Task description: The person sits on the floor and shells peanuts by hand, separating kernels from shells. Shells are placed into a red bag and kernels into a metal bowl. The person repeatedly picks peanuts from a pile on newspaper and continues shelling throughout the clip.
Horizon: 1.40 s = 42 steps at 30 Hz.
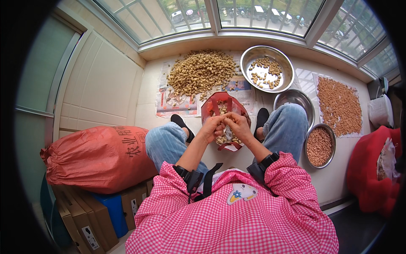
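My left hand (213,127) and my right hand (237,125) meet at the fingertips, fingers curled, above a red bag (207,109). Whatever may be between the fingertips is too small or hidden to make out. Inside the open bag, between my feet, lie peanut shells (223,139) and some clear plastic. Beyond the bag, a heap of unshelled peanuts (203,73) is spread on newspaper (165,104). To its right, a large steel basin (287,68) holds a loose layer of unshelled peanuts (266,71).
A second steel basin (309,106) is partly behind my right knee. Shelled peanuts fill a smaller steel bowl (319,144); more shelled kernels (339,106) cover a sheet at right. A full orange woven sack (101,155) rests on cardboard boxes (92,219) at left. Red fabric (364,171) stands far right.
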Available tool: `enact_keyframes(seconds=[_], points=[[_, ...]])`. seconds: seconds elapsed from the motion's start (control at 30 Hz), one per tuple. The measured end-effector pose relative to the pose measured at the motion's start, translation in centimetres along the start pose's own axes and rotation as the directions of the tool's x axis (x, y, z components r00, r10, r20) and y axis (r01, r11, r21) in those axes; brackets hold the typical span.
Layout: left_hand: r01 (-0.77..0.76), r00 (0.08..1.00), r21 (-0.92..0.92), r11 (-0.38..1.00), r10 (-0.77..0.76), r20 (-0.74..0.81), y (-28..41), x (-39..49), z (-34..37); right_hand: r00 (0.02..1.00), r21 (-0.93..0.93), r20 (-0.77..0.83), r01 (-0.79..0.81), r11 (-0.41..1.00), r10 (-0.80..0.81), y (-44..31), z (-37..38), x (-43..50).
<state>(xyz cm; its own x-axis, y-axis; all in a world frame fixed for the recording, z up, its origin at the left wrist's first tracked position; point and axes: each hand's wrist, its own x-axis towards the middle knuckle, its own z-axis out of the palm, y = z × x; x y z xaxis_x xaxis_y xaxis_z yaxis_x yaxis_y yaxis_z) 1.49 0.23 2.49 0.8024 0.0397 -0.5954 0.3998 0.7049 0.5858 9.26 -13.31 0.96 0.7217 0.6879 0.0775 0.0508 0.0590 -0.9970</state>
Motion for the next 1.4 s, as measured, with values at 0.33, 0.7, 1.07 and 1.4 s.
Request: enact_keyframes(seconds=[0.33, 0.7, 1.07, 1.4], points=[[-0.048, 0.999, -0.003, 0.999, 0.048, -0.023, -0.2, 0.0, -0.2, 0.993, -0.309, 0.011, 0.118, 0.944, -0.121, -1.0, -0.2, 0.2], [-0.065, 0.998, -0.014, 0.998, 0.065, -0.015, -0.3, -0.1, 0.6, 0.997, -0.122, -0.05, 0.06, 0.991, -0.066, -0.6, 0.2, 0.1], [-0.066, 0.998, -0.14, 0.988, 0.066, -0.006, 0.7, -0.5, 0.4, 0.929, 0.718, 0.17, -0.345, 0.604, 0.329, -1.2, -1.5, 0.6], [-0.099, 0.995, 0.008, 0.995, 0.099, -0.006, -0.2, -0.1, 0.4, 0.993, 0.174, 0.006, -0.118, 0.978, 0.119, 0.0, -0.4, 0.6]])
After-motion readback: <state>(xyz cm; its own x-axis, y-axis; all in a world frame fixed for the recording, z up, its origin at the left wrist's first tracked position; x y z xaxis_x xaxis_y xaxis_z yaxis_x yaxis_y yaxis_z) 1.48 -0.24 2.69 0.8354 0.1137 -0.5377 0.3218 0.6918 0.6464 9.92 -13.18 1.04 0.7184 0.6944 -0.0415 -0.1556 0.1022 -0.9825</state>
